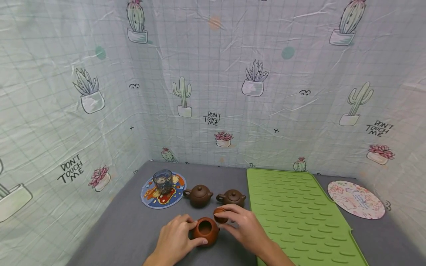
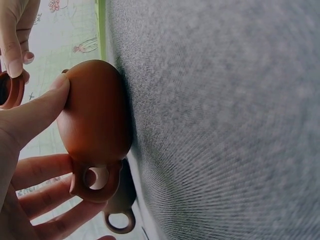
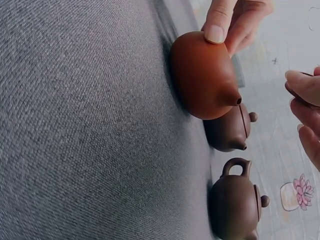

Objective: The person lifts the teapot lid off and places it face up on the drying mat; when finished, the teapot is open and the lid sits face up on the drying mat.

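A reddish-brown clay teapot stands lidless on the grey cloth, its round mouth facing up. My left hand grips its body from the left, thumb at the near side and fingers by the handle. Just right of the pot and above it, my right hand pinches the teapot lid between thumb and fingers, tilted and apart from the opening. In the left wrist view the lid's rim shows at the left edge. The spout points right, toward the right hand.
Two dark brown lidded teapots, one on the left and one on the right, stand behind. A glass sits on a colourful round mat. To the right lie a green ridged mat and a pink floral round mat.
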Action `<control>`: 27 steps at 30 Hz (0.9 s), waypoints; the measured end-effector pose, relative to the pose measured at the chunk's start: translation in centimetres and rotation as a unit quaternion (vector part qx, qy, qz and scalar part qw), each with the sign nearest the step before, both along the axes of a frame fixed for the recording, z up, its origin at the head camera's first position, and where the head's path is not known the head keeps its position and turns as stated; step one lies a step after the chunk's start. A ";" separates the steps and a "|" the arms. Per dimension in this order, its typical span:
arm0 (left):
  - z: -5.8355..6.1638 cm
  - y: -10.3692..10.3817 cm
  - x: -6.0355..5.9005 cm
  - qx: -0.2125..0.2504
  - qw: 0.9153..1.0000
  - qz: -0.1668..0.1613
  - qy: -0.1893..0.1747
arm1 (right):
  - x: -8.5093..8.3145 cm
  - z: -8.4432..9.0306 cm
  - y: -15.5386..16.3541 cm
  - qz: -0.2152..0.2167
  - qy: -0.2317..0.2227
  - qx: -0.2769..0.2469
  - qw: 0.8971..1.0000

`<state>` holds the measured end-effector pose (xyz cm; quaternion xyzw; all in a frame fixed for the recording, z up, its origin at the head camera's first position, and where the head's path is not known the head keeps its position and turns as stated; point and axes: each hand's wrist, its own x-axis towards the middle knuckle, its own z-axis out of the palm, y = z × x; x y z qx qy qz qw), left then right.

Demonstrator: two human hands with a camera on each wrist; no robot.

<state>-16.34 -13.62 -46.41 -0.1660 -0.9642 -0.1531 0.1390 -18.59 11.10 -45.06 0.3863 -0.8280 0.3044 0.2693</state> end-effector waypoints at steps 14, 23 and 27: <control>0.0 0.1 0.0 -0.001 1.000 0.006 -0.004 | -0.4 0.3 0.8 0.008 -0.003 -0.042 0.999; 0.0 0.1 0.1 0.003 1.000 0.010 -0.008 | -0.3 0.4 1.7 -0.026 -0.019 -0.029 0.999; 0.0 0.1 0.1 0.008 1.000 0.009 -0.003 | -0.3 0.3 2.3 -0.044 0.000 -0.007 0.999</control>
